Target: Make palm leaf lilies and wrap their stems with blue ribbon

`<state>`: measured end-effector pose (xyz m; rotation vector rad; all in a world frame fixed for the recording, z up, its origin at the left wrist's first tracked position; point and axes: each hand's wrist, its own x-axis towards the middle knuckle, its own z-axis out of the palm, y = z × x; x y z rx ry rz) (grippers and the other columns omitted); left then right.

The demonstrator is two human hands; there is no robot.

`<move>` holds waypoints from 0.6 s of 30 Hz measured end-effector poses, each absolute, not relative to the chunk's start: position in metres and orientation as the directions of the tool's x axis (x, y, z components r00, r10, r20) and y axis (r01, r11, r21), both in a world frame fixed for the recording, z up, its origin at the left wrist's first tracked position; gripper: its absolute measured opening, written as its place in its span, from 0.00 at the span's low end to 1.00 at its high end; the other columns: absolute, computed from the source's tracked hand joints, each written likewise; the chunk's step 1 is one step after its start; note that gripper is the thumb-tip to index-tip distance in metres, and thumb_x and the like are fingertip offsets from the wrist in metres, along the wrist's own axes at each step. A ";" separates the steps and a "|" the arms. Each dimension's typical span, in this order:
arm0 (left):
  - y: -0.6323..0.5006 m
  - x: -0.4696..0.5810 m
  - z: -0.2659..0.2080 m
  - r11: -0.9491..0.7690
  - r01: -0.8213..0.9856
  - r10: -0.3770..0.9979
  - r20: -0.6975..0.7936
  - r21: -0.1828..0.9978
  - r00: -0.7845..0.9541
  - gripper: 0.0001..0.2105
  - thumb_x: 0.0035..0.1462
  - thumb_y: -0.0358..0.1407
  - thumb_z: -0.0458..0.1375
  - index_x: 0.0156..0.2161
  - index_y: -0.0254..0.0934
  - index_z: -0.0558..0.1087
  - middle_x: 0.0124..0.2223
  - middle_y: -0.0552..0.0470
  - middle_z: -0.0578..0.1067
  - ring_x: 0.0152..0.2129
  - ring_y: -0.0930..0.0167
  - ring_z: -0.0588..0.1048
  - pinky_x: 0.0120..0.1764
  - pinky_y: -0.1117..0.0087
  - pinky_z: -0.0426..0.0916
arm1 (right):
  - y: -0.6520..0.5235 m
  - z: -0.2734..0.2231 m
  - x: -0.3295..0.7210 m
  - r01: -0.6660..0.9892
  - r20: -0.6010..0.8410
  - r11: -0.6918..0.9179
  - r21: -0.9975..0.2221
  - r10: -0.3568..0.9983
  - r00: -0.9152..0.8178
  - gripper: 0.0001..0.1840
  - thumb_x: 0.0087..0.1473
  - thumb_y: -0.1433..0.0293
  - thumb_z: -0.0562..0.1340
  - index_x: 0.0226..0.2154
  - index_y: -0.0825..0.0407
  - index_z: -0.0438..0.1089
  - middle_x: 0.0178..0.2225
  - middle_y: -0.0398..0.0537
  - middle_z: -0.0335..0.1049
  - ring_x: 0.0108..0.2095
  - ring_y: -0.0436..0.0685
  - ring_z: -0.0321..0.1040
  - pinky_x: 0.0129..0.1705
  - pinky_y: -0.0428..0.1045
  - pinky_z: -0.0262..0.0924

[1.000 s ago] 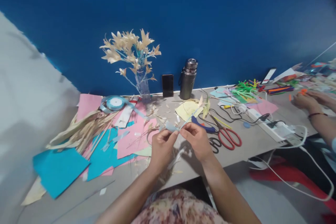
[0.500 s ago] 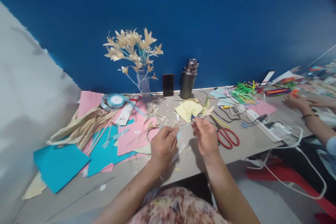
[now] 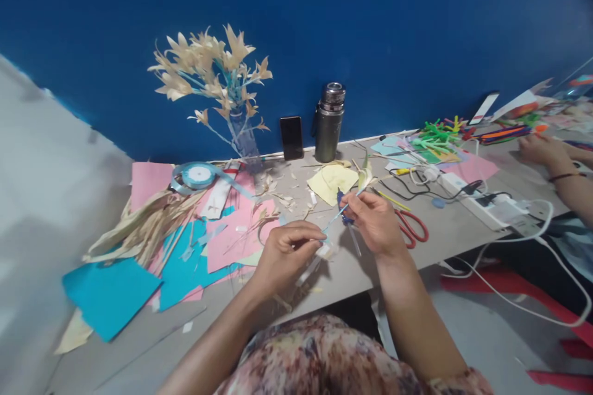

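Observation:
My right hand [image 3: 376, 222] pinches a slim stem just below a pale husk flower [image 3: 365, 178], which points up and away from me. Light blue ribbon [image 3: 334, 217] wraps the stem and runs down to my left hand [image 3: 290, 253]. The left thumb and forefinger close on its lower end. A small whitish piece [image 3: 327, 251] shows just under those fingertips; whether they touch it I cannot tell. Behind the right hand lies a blue-handled tool [image 3: 343, 205] with a thin shaft. Red-handled scissors [image 3: 412, 228] lie beside that hand, their blades partly hidden.
Husk flowers stand in a clear vase [image 3: 245, 142] at the wall, near a phone [image 3: 291, 138] and a steel flask [image 3: 330, 123]. Ribbon roll [image 3: 198, 176], husks [image 3: 134, 228] and coloured paper [image 3: 111, 299] cover the left. A power strip [image 3: 477, 200] and another person's hand [image 3: 542, 151] are right.
The flower and right hand have shifted slightly up and right, and the left hand has lowered. More blue-wrapped stem shows between them. The view has also shifted a little.

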<state>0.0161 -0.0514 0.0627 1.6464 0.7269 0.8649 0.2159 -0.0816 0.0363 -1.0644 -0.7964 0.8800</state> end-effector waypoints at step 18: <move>-0.046 0.026 0.051 0.388 -0.037 0.788 -0.311 0.921 0.531 0.14 0.39 0.36 0.72 0.32 0.33 0.78 0.21 0.57 0.70 0.15 0.80 0.62 0.19 0.78 0.52 | -0.083 0.044 0.223 -0.087 0.229 0.279 -0.956 0.900 0.370 0.13 0.51 0.57 0.70 0.27 0.49 0.79 0.30 0.47 0.76 0.32 0.56 0.69 0.35 0.51 0.64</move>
